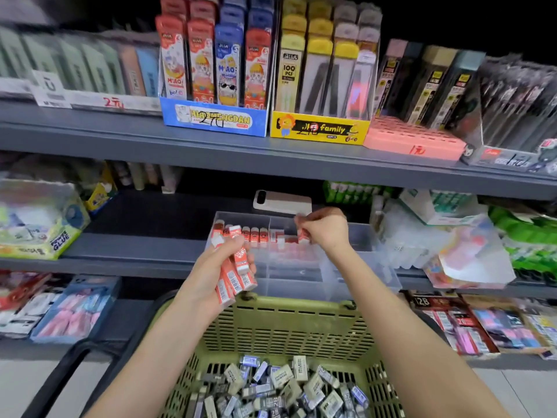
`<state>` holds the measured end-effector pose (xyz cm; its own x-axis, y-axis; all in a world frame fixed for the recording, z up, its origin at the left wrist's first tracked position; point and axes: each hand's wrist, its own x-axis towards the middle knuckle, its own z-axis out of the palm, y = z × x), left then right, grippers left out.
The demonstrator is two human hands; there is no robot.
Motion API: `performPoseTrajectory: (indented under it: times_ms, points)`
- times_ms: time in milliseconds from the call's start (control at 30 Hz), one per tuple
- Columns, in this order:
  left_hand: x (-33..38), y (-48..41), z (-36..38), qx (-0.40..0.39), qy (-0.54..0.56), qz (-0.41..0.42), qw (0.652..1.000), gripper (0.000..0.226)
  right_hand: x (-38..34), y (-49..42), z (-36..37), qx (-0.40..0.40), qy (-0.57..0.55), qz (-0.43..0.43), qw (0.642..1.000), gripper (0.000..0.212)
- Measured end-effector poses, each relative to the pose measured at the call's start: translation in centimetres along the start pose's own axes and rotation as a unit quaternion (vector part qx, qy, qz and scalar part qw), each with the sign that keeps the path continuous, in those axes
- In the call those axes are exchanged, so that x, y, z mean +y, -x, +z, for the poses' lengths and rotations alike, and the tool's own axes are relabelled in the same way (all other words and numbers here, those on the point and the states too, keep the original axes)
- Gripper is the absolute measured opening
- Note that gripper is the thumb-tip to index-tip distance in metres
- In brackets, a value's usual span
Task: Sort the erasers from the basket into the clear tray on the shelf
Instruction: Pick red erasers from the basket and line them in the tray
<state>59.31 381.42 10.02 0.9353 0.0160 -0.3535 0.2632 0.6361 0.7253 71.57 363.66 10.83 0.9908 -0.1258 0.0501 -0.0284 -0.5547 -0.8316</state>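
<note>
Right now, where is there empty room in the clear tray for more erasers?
In the clear plastic tray, the front compartments nearest the green slotted basket look bare. Its back row is crowded with red-and-white erasers. Bare dark shelf lies left of the tray.

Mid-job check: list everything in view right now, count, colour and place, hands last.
Clear plastic tray: one, transparent, divided, on the middle grey metal shelf.
Red-and-white sleeved erasers: one row standing at the tray's back, several more in the left hand.
Green slatted plastic basket: one, bottom centre, below that shelf.
Grey, white and blue loose erasers: many, heaped in the basket.
White flat device: one, behind the tray.
Blue cardboard display box: one, upper shelf, holding red and blue packs.
Yellow cardboard display box: one, right of the blue box.
Left hand: grips the eraser bunch above the basket rim.
Right hand: over the tray, fingers pinching one red-and-white eraser.
</note>
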Motion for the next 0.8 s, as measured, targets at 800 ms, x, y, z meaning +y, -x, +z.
performPoseTrajectory:
  times_ms: [800]
  points:
    - [0.4, -1.9, 0.8, 0.003, -0.045, 0.022, 0.999, 0.037, -0.1, -2.0, 1.6, -0.202, 0.257, -0.043, 0.944, 0.016]
